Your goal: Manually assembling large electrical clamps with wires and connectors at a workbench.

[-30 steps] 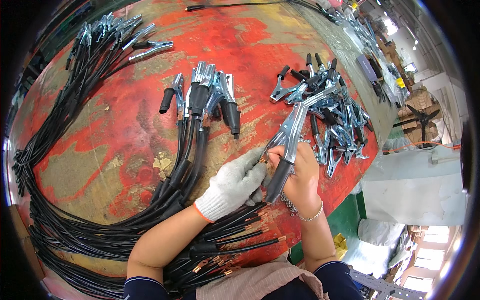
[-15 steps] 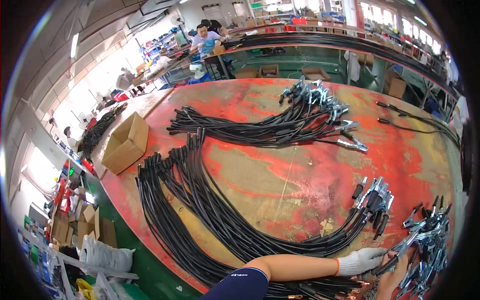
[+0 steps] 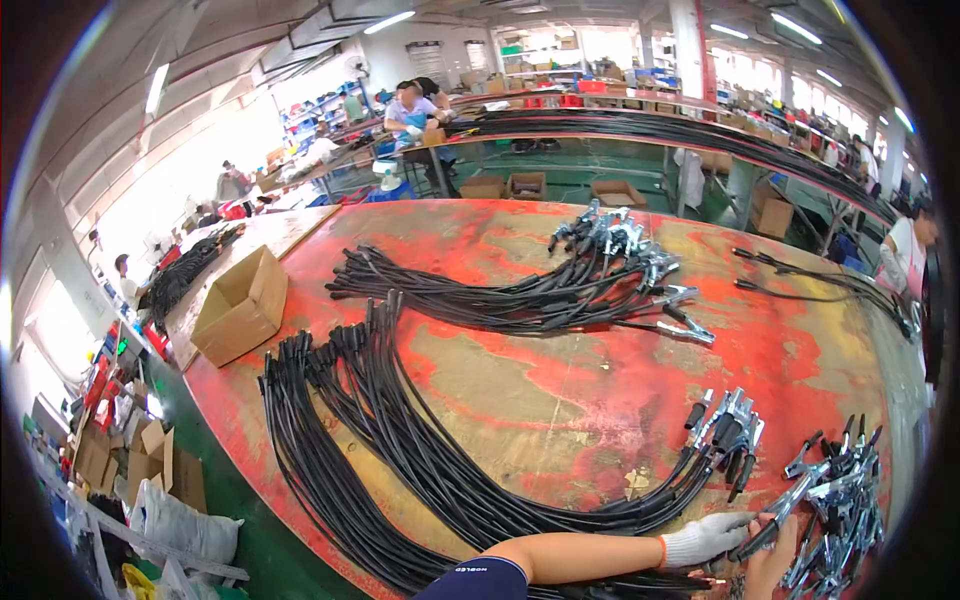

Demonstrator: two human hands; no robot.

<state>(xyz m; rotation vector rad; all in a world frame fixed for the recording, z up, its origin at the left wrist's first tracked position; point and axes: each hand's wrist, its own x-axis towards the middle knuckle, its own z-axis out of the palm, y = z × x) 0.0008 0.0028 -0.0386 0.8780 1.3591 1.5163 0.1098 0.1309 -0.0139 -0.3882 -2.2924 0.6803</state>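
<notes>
- Left hand, in a white glove, is lying low at the near table edge, fingers curling around the black handle of a metal clamp; grip looks closed on it.
- Right hand, bare, is sitting just below and right of the left one, touching the same clamp from underneath; only partly in frame, so cannot tell if its fingers are pinching or loose.
- Clamp's long axis is running diagonally: black handle end down-left inside the glove, silver jaw end pointing up-right, away from the person.
- Just right of both hands, a pile of loose clamps is lying jumbled, touching the held clamp's jaw end.
- Just above the left hand, a bunch of clamp-ended black cables is resting, their leads sweeping left in a long bundle of black cables that is curving under the left forearm.
- Well beyond the hands, a second cable bundle is lying across the red worn table.
- Far left of the hands, an open cardboard box is sitting at the table corner.
- Other people are working at benches far behind.
</notes>
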